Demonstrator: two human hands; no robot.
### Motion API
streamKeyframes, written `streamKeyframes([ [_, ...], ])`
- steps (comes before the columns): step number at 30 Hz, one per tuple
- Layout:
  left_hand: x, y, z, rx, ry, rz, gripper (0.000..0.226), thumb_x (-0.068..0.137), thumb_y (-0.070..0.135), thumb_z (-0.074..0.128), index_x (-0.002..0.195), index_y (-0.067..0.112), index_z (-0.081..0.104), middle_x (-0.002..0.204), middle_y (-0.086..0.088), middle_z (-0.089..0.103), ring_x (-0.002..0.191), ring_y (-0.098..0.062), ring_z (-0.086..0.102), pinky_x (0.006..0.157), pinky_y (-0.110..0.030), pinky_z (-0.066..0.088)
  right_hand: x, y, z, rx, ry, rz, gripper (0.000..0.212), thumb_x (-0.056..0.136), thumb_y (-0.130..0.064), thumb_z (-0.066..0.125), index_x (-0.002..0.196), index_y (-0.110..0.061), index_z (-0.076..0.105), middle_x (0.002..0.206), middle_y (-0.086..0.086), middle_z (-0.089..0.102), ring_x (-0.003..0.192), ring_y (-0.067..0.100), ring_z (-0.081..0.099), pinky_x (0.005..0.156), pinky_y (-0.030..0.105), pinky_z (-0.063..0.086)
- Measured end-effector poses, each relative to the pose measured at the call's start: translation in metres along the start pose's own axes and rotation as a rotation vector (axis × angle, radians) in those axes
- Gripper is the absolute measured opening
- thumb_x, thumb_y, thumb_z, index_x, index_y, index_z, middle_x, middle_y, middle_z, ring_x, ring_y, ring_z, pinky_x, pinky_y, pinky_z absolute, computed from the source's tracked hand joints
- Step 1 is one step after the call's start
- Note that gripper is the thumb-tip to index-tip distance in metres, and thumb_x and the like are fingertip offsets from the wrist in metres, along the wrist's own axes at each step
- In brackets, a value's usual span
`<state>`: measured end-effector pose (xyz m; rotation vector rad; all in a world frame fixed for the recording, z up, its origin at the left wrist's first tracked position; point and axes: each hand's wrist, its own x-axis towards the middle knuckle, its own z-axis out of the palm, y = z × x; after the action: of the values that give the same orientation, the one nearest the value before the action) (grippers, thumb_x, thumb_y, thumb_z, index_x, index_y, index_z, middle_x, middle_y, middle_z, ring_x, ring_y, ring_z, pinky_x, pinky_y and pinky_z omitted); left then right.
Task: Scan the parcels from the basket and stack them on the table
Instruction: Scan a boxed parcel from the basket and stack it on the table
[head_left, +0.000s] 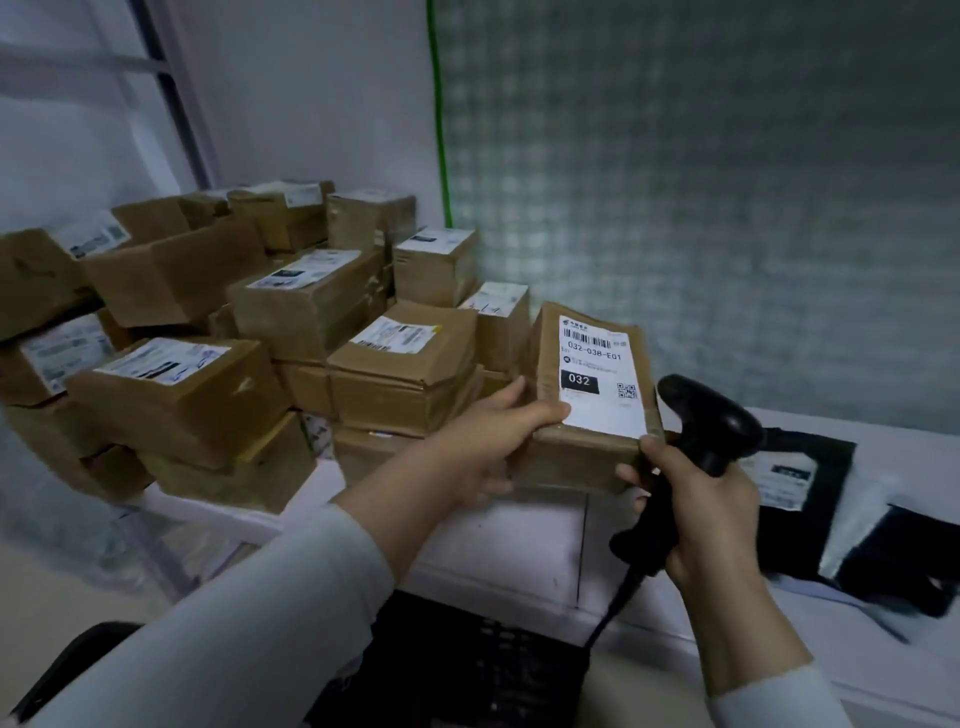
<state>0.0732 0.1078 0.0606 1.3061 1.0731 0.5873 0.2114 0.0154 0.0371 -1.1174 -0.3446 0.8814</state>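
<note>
A brown cardboard parcel (582, 447) with a white label reading 032 sits at the right end of the stack, label up. My left hand (493, 441) grips its near left corner, thumb on the label's edge. My right hand (696, 514) holds a black handheld barcode scanner (701, 421) by its grip, the scanner head just right of the parcel, and its thumb touches the parcel's near right corner. Many labelled brown parcels (306, 301) are stacked on the white table (509, 540) to the left. A black basket (467, 670) shows at the bottom edge, partly hidden by my arms.
Black plastic mailer bags (800, 483) with white labels lie on the table at the right. The scanner's cable (608, 618) runs down toward the basket. A wall with a patterned panel (701, 208) stands close behind the table. Bare tabletop lies below the held parcel.
</note>
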Motion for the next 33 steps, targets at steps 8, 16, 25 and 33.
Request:
streamKeyframes([
  [8,0.093,0.02,0.001,0.618,0.33,0.388,0.074,0.086,0.054,0.057,0.149,0.035,0.024,0.155,-0.006,0.028,0.142,-0.024,0.027,0.115,-0.037,0.026,0.082,0.002,0.037,0.036,-0.081,0.069,0.018,0.085,-0.008,0.067,0.1,-0.008,0.058,0.078,0.009,0.067,0.062,0.019,0.066,0.045,0.022,0.048],
  [16,0.127,0.033,0.001,1.465,0.37,0.623,0.045,0.101,0.022,0.037,0.144,0.031,0.035,0.143,-0.004,0.041,0.132,-0.025,0.034,0.1,-0.036,0.038,0.063,0.016,0.013,0.026,-0.073,0.063,0.017,0.084,-0.005,0.068,0.099,-0.009,0.059,0.075,0.007,0.069,0.062,0.022,0.069,0.039,0.023,0.043],
  [25,0.076,-0.004,-0.005,1.409,0.376,0.66,0.056,0.097,0.012,0.045,0.149,0.013,0.026,0.151,-0.011,0.032,0.139,-0.028,0.026,0.114,-0.034,0.024,-0.006,0.03,-0.002,-0.25,-0.362,0.155,0.018,0.082,-0.001,0.067,0.098,-0.006,0.062,0.069,0.014,0.071,0.047,0.021,0.057,0.045,0.03,0.044],
  [33,-0.114,-0.17,-0.091,1.01,0.355,0.398,0.037,0.078,0.018,0.044,0.101,0.01,0.073,0.091,-0.004,0.074,0.081,-0.022,0.069,0.069,-0.025,0.051,-0.098,0.092,-0.001,-0.603,-0.731,0.434,0.02,0.075,-0.003,0.075,0.094,-0.005,0.067,0.068,0.026,0.067,0.049,0.027,0.057,0.047,0.031,0.045],
])
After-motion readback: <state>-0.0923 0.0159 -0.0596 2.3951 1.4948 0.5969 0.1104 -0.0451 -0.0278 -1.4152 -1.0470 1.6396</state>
